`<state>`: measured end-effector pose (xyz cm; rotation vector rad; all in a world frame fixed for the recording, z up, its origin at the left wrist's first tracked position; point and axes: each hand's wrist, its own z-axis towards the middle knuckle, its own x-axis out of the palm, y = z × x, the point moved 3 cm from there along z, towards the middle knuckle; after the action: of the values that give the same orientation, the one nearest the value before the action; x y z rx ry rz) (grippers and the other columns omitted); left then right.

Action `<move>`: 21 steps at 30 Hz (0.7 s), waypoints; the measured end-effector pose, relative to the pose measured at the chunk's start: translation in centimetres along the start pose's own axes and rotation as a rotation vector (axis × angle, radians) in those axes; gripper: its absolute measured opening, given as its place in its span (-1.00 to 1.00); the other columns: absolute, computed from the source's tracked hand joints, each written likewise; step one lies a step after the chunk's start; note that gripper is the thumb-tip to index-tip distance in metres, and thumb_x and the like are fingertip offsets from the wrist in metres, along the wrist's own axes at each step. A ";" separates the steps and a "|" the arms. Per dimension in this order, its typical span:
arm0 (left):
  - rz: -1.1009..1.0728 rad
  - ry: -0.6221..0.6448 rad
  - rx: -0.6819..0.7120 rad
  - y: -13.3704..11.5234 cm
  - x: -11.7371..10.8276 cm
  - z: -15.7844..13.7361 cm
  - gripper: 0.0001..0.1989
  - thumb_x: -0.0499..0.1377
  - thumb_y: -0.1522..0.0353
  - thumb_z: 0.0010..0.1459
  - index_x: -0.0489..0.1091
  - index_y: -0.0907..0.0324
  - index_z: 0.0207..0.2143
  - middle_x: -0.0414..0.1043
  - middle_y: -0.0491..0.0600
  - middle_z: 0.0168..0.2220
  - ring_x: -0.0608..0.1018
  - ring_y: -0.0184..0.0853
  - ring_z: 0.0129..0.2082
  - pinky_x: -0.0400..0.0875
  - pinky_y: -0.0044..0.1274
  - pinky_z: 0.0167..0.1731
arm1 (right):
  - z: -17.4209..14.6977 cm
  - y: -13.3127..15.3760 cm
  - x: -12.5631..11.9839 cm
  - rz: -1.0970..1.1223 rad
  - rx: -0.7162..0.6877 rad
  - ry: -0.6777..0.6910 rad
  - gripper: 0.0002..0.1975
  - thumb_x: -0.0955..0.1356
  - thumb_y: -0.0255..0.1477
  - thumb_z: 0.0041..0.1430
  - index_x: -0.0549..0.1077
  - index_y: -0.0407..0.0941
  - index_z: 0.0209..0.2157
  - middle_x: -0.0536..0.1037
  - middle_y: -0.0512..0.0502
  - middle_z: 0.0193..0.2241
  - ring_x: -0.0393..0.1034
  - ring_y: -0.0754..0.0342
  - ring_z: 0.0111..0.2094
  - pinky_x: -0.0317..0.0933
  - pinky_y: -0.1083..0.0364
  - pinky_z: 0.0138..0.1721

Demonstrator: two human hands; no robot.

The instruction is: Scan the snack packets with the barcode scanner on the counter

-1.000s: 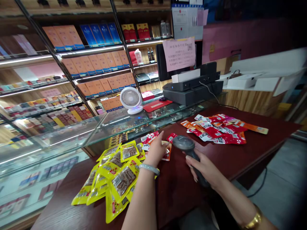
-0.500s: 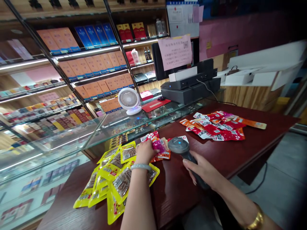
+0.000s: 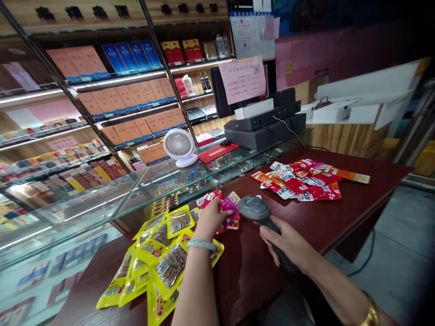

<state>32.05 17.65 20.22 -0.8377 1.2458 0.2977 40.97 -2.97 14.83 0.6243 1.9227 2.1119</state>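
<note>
Lit shelves [image 3: 118,77] line the wall behind a glass counter [image 3: 154,181], with four blue boxes [image 3: 131,58] in a row on one of them and two dark bottles [image 3: 205,82] on another. One white fan [image 3: 179,144] and one red mat [image 3: 217,153] sit on the glass, near one black monitor [image 3: 216,97] bearing a single pink notice [image 3: 243,80]. On the dark red-brown table [image 3: 246,262] in front, two hands are at work. The left hand [image 3: 210,216], one pale bracelet [image 3: 202,245] at its wrist, grasps one magenta packet [image 3: 230,207] by its near side, just in front of the scanner head. The right hand [image 3: 288,240] is wrapped around the handle of one grey scanner [image 3: 254,207]; one gold bangle [image 3: 371,312] circles that wrist. Around the left hand lie a few red packets [image 3: 209,198], partly hidden. Nearer lies a heap of yellow packets [image 3: 171,268], roughly ten, overlapping too much for an exact count. Farther right, red and orange packets [image 3: 302,183] form one pile, also uncountable.
</note>
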 end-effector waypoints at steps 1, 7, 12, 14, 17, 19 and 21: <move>-0.063 -0.014 -0.015 -0.4 0.5 0.1 -0.67 0.22 0.19 0.09 0.39 0.20 -0.15 0.53 0.08 -0.22 0.56 -0.19 -0.22 0.35 -0.47 -0.23 | 0.0 0.1 -0.1 -0.005 0.001 -0.003 -0.65 0.32 -0.11 0.24 0.29 -0.11 -0.19 0.27 0.19 -0.60 0.18 0.27 -0.74 0.12 0.26 -0.71; -0.359 0.056 0.255 -4.0 4.3 -0.4 -0.33 0.13 0.35 0.17 0.04 0.24 0.30 0.29 0.19 0.21 0.41 -0.20 0.14 0.29 -0.41 0.11 | -0.1 0.4 -0.6 0.010 0.000 -0.067 -0.66 0.32 -0.10 0.23 0.28 -0.09 -0.22 0.28 0.18 -0.58 0.15 0.28 -0.75 0.10 0.26 -0.72; 0.164 0.008 0.265 -4.4 4.4 -1.9 -0.22 0.13 0.12 0.17 0.02 0.33 0.31 0.09 0.33 0.30 0.06 0.06 0.34 -0.19 -0.06 0.29 | -0.2 0.5 -0.9 0.018 -0.002 -0.077 -0.66 0.33 -0.09 0.21 0.27 -0.08 -0.26 0.27 0.18 -0.59 0.14 0.26 -0.75 0.12 0.24 -0.72; 0.250 0.027 0.264 -4.7 4.6 -2.3 -0.27 0.07 0.07 0.19 0.07 0.30 0.29 0.15 0.32 0.27 0.07 0.09 0.34 -0.27 0.02 0.27 | -0.2 0.5 -1.1 0.007 -0.007 -0.087 -0.66 0.33 -0.08 0.20 0.27 -0.08 -0.27 0.27 0.17 -0.60 0.14 0.26 -0.75 0.11 0.23 -0.73; 0.212 0.151 0.362 -5.7 5.7 -2.7 -0.44 -0.02 0.11 0.26 0.19 0.17 0.23 0.24 0.21 0.24 0.08 0.02 0.34 -0.27 0.04 0.26 | -0.3 0.3 -1.3 -0.020 -0.001 -0.086 -0.66 0.32 -0.09 0.22 0.27 -0.09 -0.29 0.28 0.17 -0.61 0.14 0.26 -0.75 0.09 0.23 -0.72; 0.173 0.198 0.415 -6.1 5.9 -2.7 -0.51 -0.03 0.16 0.27 0.22 0.10 0.20 0.25 0.14 0.24 0.11 -0.03 0.33 -0.21 0.01 0.27 | -0.3 0.3 -1.4 -0.028 0.003 -0.078 -0.67 0.31 -0.11 0.24 0.26 -0.09 -0.28 0.28 0.17 -0.60 0.16 0.26 -0.74 0.09 0.24 -0.71; 0.198 0.114 0.366 -5.7 4.9 -2.3 -0.51 -0.01 0.19 0.27 0.22 0.12 0.20 0.26 0.15 0.23 0.18 -0.05 0.29 -0.13 -0.06 0.27 | -0.4 0.2 -1.4 -0.017 0.013 -0.073 -0.68 0.31 -0.12 0.25 0.27 -0.09 -0.26 0.27 0.17 -0.59 0.16 0.26 -0.73 0.11 0.24 -0.70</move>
<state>35.54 11.05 17.77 -0.4222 1.4393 0.1731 42.04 -3.91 14.80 0.6753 1.8977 2.0391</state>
